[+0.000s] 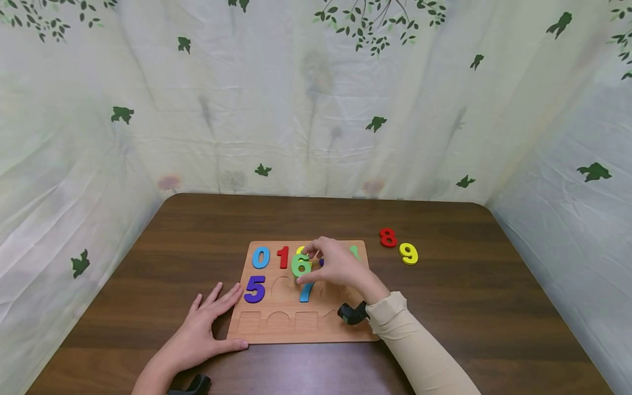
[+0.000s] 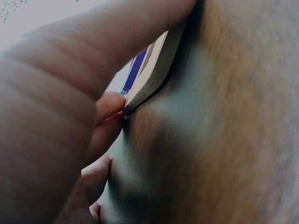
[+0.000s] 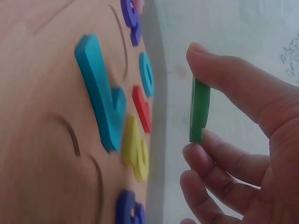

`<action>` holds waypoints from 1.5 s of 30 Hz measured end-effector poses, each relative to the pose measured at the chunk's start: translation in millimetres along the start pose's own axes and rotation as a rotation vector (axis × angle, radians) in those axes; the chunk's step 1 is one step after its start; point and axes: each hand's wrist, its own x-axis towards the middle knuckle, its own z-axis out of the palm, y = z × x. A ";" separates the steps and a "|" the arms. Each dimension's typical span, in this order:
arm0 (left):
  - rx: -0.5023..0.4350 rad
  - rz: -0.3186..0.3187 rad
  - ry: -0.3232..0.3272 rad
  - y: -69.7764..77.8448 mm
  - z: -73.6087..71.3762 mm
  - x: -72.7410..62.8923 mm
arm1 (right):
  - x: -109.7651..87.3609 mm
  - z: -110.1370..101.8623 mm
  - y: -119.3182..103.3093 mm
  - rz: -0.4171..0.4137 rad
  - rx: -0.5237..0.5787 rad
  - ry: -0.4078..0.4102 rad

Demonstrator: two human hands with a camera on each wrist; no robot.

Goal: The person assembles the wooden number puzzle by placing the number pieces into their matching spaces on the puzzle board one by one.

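My right hand (image 1: 343, 266) pinches a green number 6 (image 1: 300, 265) between thumb and fingers. In the right wrist view the piece (image 3: 200, 112) is edge-on, held apart from the wooden number board (image 1: 340, 336). My left hand (image 1: 195, 329) rests at the board's left side, fingertips touching its edge and thumb at the front left corner. Set on the board are a blue 0 (image 1: 260, 257), red 1 (image 1: 282, 257), purple 5 (image 1: 254, 289) and blue 7 (image 1: 305, 292). A yellow 2 (image 3: 135, 151), a purple piece and a green piece are partly hidden behind my right hand.
A red 8 (image 1: 388, 237) and a yellow 9 (image 1: 408, 253) lie on the brown table (image 1: 469, 307), right of the board. Outlined recesses show in the board's front row. A pale curtain (image 1: 276, 109) with leaf prints hangs behind and beside the table.
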 end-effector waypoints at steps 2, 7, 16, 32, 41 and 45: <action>-0.001 -0.001 -0.001 0.1 0.0 0.1 | 1.4 4.7 -1.8 -0.011 -0.007 -0.008; 0.000 0.010 0.004 -0.6 0.2 0.0 | 4.1 15.7 -5.9 -0.024 -0.039 -0.039; -0.020 -0.005 -0.006 -2.7 1.5 0.2 | 5.4 31.4 -10.9 0.011 -0.012 -0.088; -0.018 -0.006 -0.007 -4.7 0.4 -0.5 | 10.5 50.8 -19.2 -0.022 -0.179 -0.046; -0.019 0.010 0.002 -5.1 2.0 0.0 | 12.9 55.6 -19.9 -0.002 -0.215 -0.026; -0.018 0.008 0.000 -5.2 2.3 0.8 | 12.4 55.8 -20.3 -0.004 -0.217 -0.019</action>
